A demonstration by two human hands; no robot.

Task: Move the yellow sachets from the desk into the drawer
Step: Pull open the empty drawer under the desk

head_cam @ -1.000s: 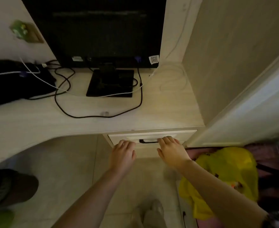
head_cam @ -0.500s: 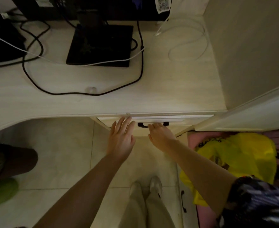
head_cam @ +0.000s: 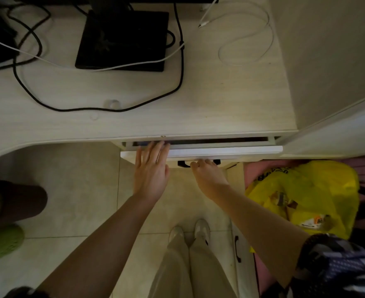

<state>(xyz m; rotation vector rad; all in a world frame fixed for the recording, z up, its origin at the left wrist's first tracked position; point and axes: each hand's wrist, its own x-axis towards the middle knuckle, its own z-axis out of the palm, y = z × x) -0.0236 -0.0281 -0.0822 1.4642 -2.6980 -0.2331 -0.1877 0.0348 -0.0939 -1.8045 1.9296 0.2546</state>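
The pale wooden drawer (head_cam: 231,152) under the desk (head_cam: 220,104) stands pulled out a little, with a dark gap showing behind its front. My right hand (head_cam: 208,177) has its fingers curled on the drawer's black handle (head_cam: 182,164). My left hand (head_cam: 152,168) lies with straight fingers over the top edge of the drawer front at its left end. No yellow sachets are visible on the desk, and the drawer's inside is hidden.
A black monitor base (head_cam: 123,39), black cables (head_cam: 180,67) and a white cable (head_cam: 248,37) lie on the desk. A yellow plastic bag (head_cam: 310,194) sits on the floor at right, beside a tall cabinet (head_cam: 327,50). Shoes (head_cam: 3,241) lie at left.
The drawer has slid out slightly, opening a dark gap under the desk edge. My left fingers now reach over the drawer front; my right hand stays at the handle.
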